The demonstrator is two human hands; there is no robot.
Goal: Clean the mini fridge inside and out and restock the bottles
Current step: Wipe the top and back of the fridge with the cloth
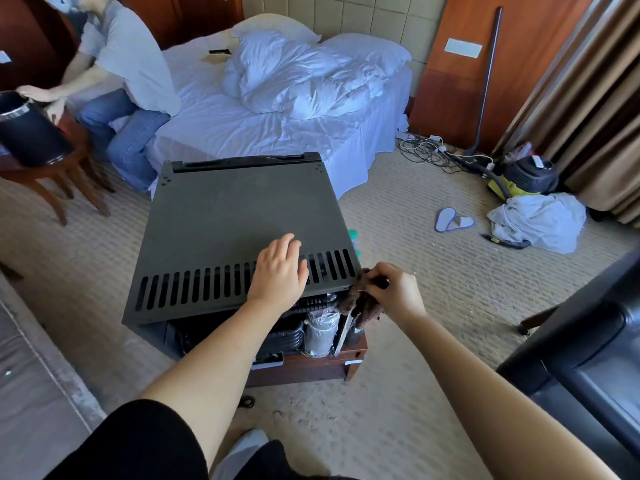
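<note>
Head view: dark slot-vented mini fridge (239, 216), right hand (396, 289) gripping brown cloth (363, 308).

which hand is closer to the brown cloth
Right. The right hand grips the brown cloth at the near right corner of the mini fridge; the left hand lies flat on its slotted top, to the cloth's left, not touching it.

Unmade bed (277, 98) well beyond left hand (280, 271); slippers (453, 220), linen heap (540, 221) and yellow vacuum (523, 178) beyond right hand (394, 289), rightward.
</note>
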